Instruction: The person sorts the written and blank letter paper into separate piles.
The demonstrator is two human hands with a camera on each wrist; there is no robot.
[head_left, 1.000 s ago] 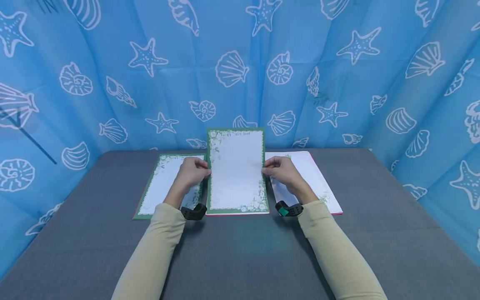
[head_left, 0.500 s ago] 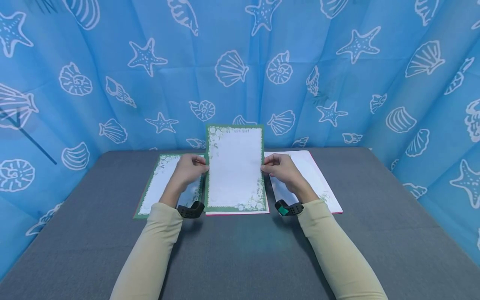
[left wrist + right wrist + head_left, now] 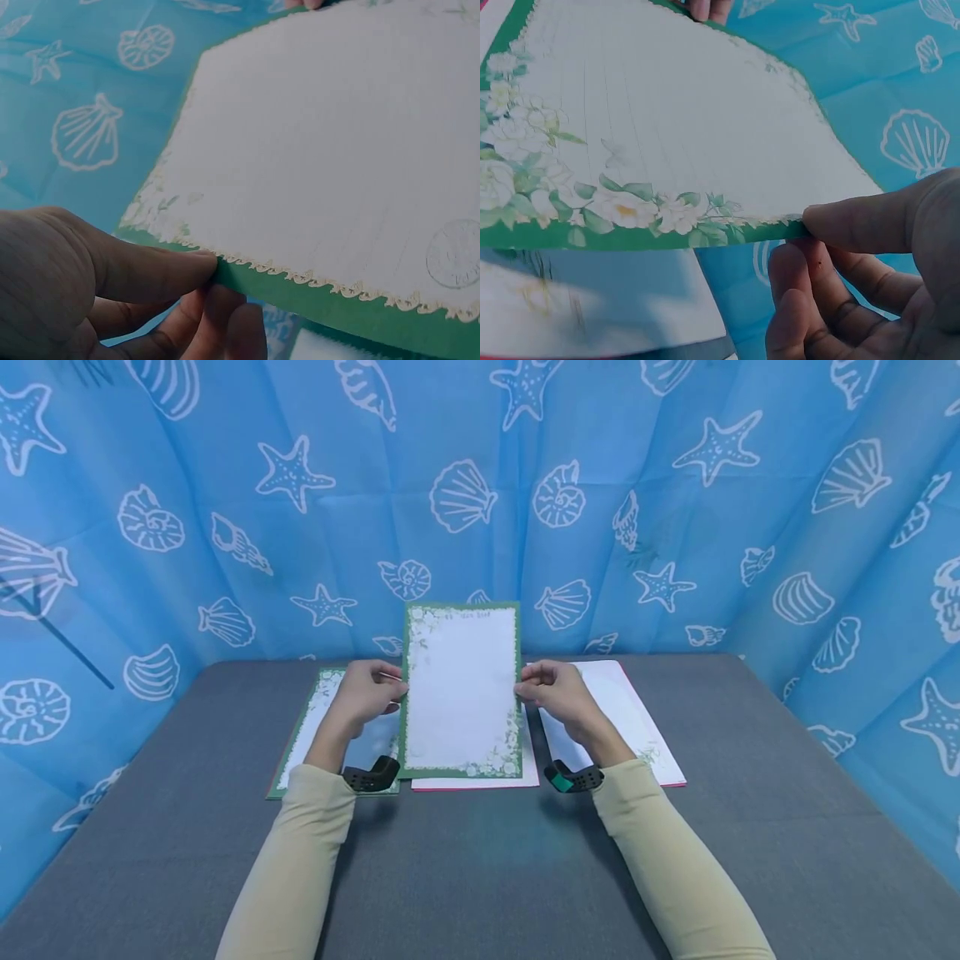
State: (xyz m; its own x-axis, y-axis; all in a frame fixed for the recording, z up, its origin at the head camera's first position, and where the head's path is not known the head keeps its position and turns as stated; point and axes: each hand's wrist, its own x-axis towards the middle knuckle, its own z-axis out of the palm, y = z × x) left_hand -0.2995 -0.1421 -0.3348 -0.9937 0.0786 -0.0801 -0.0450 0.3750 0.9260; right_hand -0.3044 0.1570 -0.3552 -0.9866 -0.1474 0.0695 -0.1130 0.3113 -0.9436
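Note:
A sheet of letter paper with a green edge and a white floral border is held up by both hands. My left hand pinches its left edge between thumb and fingers, seen closely in the left wrist view. On the opposite edge, my right hand pinches it the same way; its thumb lies on the printed face. Below the lifted sheet lies a middle stack of paper with a pinkish-red edge, mostly hidden behind it.
To the left, a green-bordered paper stack lies partly under my left arm. On the right is a white paper stack with a red edge. A dark grey table carries everything, backed by a blue seashell curtain.
The held sheet has risen off the middle stack and shifted left, uncovering more of that stack's front edge. Both hands have moved up and left with it, still pinching its sides.

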